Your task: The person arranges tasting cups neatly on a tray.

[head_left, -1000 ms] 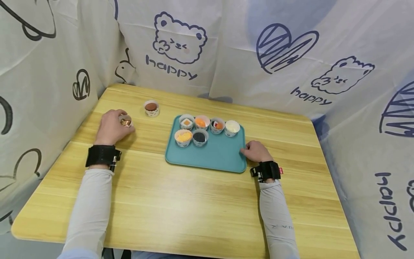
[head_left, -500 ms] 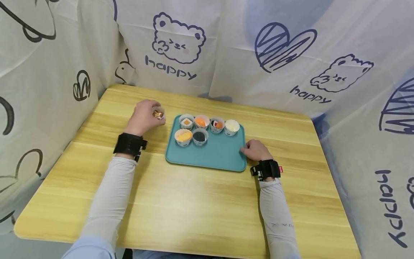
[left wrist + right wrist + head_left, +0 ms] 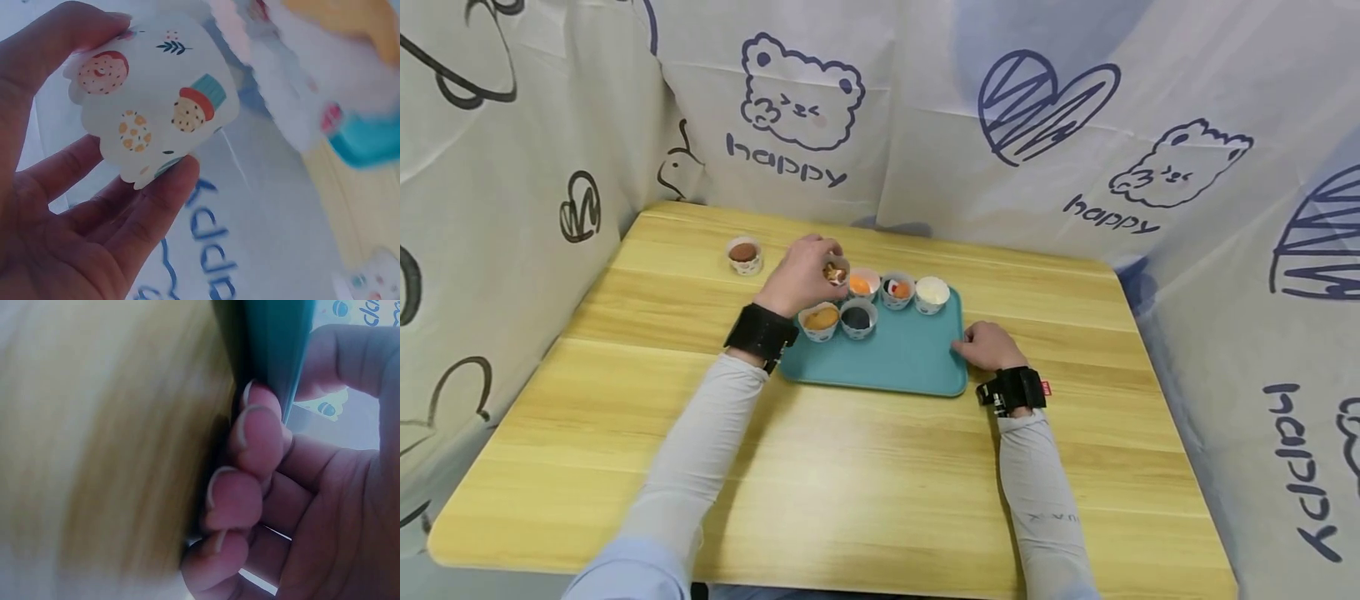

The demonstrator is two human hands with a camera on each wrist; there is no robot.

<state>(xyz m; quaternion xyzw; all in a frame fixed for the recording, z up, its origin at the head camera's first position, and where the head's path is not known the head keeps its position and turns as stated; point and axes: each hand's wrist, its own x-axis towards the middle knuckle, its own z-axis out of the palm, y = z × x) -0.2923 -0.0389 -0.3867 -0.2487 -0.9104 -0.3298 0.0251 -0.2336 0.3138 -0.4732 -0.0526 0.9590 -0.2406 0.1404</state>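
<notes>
My left hand [image 3: 805, 273] pinches a small paper baking cup [image 3: 153, 103] between thumb and fingers, over the back left corner of the teal tray [image 3: 880, 375]. The cup carries printed cupcakes and doughnuts, and its filling looks brown and white. My right hand [image 3: 990, 347] grips the tray's right edge, thumb on the rim and fingers curled at its side and underside. On the tray stand several similar cups, with a yellow-orange filling [image 3: 821, 318], a black one [image 3: 856, 318], an orange one [image 3: 860, 285], a red-and-black one [image 3: 897, 288] and a cream one [image 3: 932, 292]. My left hand hides another cup.
A cup with a brown filling [image 3: 744, 253] stands on the wooden table [image 3: 865, 483], left of the tray. Printed white cloth [image 3: 925, 100] hangs behind the table and at both sides.
My left hand has carried the held cup rightward, from the table's left part past the brown-filled cup to above the tray. The right hand has kept its grip on the tray.
</notes>
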